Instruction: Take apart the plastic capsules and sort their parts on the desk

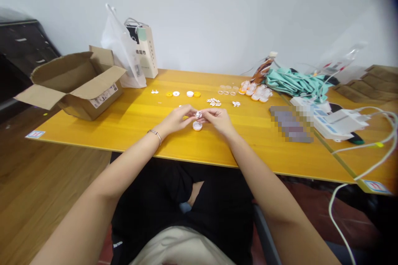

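Over the yellow table (174, 143), my left hand (178, 119) and my right hand (218, 118) meet fingertip to fingertip. Between them they pinch a small round white plastic part (199, 114) with cut-outs. Just below it a small round cup with an orange base (197, 126) stands on the table. Beyond my hands lie a pile of white cut-out parts (214, 102) and a smaller white cluster (236, 104). Yellow discs (197, 94) and white discs (190, 94) rest further back, beside clear round rings (226, 90). Tiny white pieces (154, 91) lie to the left.
An open cardboard box (90, 87) stands at the left, with a white plastic bag (122, 49) and a paper bag (146, 51) behind. At the right are clear-and-orange assembled pieces (256, 91), a bottle (264, 68), green cloth (295, 83), a blurred flat object (290, 124) and power strips with cables (332, 122).
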Demonstrator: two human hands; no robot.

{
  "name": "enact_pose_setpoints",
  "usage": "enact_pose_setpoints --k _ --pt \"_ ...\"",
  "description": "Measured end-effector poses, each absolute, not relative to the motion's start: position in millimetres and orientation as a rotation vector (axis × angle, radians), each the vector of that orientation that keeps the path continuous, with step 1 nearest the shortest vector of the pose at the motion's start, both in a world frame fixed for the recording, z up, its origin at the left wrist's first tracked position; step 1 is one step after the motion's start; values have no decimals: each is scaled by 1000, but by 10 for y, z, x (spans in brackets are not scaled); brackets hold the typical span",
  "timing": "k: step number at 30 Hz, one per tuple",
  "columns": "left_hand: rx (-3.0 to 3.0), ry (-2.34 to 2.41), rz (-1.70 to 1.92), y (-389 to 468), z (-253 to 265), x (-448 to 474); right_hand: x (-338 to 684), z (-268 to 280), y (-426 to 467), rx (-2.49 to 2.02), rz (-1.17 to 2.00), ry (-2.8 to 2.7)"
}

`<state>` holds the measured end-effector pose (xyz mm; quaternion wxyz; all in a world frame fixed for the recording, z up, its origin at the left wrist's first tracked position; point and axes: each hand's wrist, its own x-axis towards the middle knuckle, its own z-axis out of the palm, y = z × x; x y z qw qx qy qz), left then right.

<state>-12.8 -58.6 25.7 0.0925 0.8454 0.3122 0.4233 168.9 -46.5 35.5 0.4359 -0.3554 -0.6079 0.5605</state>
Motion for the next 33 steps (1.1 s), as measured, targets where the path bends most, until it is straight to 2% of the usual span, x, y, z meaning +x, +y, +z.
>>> enact_pose_setpoints --k 21,33 --pt "2172 982 1286 -560 193 -109 1704 351 -456 -844 1463 -1495" --pt "2293 927 1270 -580 196 -106 1641 229 -394 -904 1389 -1495"
